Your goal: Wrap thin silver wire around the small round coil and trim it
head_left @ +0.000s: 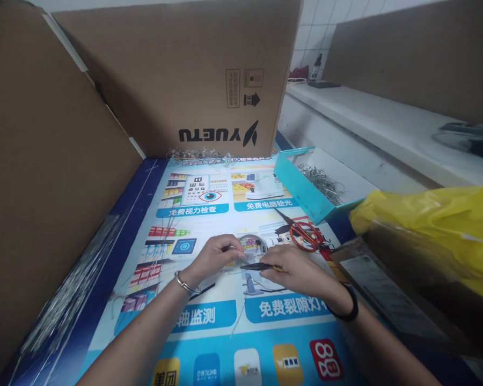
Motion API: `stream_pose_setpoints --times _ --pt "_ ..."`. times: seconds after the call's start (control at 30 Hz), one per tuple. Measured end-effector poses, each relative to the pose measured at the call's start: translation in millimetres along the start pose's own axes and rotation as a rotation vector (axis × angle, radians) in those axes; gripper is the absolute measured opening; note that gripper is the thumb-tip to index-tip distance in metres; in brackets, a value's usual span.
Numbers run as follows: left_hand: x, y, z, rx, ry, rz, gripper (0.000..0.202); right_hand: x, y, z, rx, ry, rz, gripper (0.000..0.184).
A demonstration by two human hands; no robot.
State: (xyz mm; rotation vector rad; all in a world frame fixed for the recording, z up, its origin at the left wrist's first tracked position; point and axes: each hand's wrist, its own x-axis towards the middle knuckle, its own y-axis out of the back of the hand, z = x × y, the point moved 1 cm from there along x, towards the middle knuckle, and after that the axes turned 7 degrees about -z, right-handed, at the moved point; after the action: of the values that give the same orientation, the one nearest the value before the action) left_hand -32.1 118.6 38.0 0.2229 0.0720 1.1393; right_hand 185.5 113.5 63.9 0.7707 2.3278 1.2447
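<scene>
My left hand [219,254], a metal bangle at its wrist, has thumb and fingers pinched on a thin wire [243,261] near the middle of the table. From the right, my right hand [292,269] is closed around needle-nose pliers [261,266]. Their dark jaws point left and meet the wire close to my left fingertips; whether they grip it I cannot tell. Just behind both hands lies a small round dish or ring [254,242] with a shiny rim, partly covered by them. Scissors with red-orange handles [307,237] rest beyond my right hand.
A turquoise box [301,187] at the right holds tangled wire [320,181]. Bundled straight wires [72,289] lie along the left edge. Cardboard panels [177,69] stand at the back and left. A yellow bag [434,220] and a carton [386,289] crowd the right side.
</scene>
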Motion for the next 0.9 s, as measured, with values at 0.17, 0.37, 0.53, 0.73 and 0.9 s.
stream_pose_setpoints --times 0.17,0.37,0.53,0.73,0.9 --pt "0.3 1.9 -4.4 -0.101 0.025 0.060 0.013 1.3 -5.6 8.0 0.231 0.000 -0.036 0.027" --pt "0.5 1.3 -5.7 -0.133 0.085 0.180 0.018 3.7 -10.3 13.5 0.186 -0.021 0.070 0.027" --pt "0.5 -3.3 -8.9 -0.206 0.088 0.239 0.023 4.1 -12.7 8.9 0.092 -0.058 0.179 0.023" --pt "-0.6 -8.4 -10.3 -0.300 0.090 0.207 0.026 5.6 -14.6 7.2 0.005 -0.113 0.270 0.023" --pt "-0.8 -9.4 -10.3 -0.307 0.075 0.198 0.026 6.3 -14.4 7.9 -0.011 -0.101 0.276 0.023"
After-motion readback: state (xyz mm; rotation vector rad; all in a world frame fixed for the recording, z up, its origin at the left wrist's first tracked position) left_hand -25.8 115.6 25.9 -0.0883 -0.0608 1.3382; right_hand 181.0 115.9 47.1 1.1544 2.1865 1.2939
